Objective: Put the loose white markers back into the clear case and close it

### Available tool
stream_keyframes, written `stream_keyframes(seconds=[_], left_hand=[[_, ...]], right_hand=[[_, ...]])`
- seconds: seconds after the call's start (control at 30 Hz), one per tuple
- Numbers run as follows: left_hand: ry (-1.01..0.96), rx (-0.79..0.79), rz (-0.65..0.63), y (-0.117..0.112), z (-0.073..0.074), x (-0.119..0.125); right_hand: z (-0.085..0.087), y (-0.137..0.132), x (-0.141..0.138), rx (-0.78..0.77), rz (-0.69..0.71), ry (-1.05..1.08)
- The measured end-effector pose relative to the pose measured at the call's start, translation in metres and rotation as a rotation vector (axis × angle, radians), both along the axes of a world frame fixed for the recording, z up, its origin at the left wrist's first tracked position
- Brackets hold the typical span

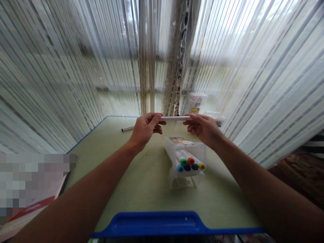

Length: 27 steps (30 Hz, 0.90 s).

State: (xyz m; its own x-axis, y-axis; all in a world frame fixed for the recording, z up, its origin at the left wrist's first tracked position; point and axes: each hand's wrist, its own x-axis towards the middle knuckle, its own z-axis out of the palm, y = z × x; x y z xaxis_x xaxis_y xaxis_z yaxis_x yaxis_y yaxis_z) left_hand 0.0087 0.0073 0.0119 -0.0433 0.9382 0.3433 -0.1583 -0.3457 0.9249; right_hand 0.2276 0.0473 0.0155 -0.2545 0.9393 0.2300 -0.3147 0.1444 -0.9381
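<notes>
A white marker [175,118] is held level above the table, stretched between both hands. My left hand [146,128] pinches its left end, and my right hand [204,128] grips the right end; the fingers cover both tips. Below and between the hands lies a clear plastic case [170,152] on its side, its open end facing me. Several markers [187,162] with coloured ends, among them green, orange, purple and yellow, rest inside it. Another white marker [128,128] with a dark tip lies on the table behind my left hand, partly hidden.
The pale green table [131,189] has a blue edge with a blue tray [157,223] at the front. Two clear containers, one upright [197,103], stand at the back right. Striped sheer curtains [106,60] hang behind. A partly blurred object [32,206] sits at left.
</notes>
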Motion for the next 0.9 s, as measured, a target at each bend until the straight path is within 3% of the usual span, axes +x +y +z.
stream_keyframes(seconds=[0.47, 0.9], left_hand=[[-0.173, -0.101, -0.043, -0.001, 0.004, 0.001], [0.06, -0.035, 0.032, 0.002, -0.007, 0.0]], right_hand=[[0.009, -0.002, 0.001, -0.147, 0.027, 0.087], [-0.006, 0.003, -0.003, 0.057, -0.045, -0.02]])
